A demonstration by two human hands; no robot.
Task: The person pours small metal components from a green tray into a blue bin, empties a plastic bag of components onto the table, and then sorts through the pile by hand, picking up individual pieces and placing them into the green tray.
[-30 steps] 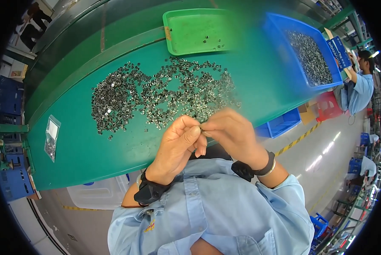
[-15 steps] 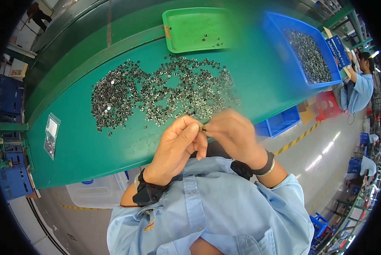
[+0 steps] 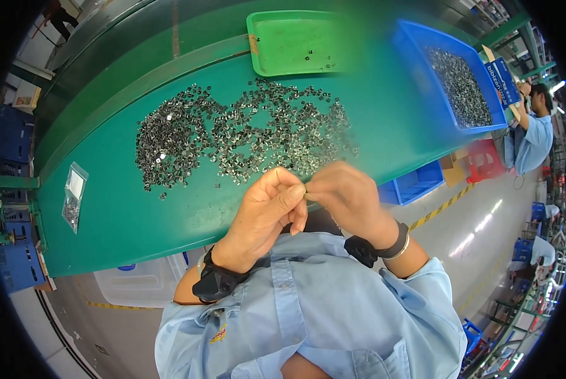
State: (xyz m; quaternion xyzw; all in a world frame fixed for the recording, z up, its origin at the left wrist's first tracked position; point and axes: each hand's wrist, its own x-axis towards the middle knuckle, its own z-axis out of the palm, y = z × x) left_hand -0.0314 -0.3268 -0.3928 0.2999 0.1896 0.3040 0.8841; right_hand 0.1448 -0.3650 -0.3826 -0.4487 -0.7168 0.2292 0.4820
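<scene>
My left hand (image 3: 267,215) and my right hand (image 3: 346,199) meet fingertip to fingertip just off the near edge of the green table. Both are closed in a pinch on one small metal part, now almost wholly hidden by the fingers. Beyond them, a wide spread of small shiny square metal parts (image 3: 276,129) lies on the table. A denser, darker heap of such parts (image 3: 169,142) is at its left end. My right hand looks slightly blurred.
A green tray (image 3: 258,60) with a few parts stands at the back. At the right, a blue bin (image 3: 444,107) holds many parts. A clear bag (image 3: 73,199) lies at the left. Beside the table are an empty-looking blue crate (image 3: 415,184), a red stool (image 3: 485,161) and a co-worker (image 3: 529,139).
The small part, showing between my fingertips before, is now nearly covered by them. My hands have otherwise barely moved. The view has shifted slightly.
</scene>
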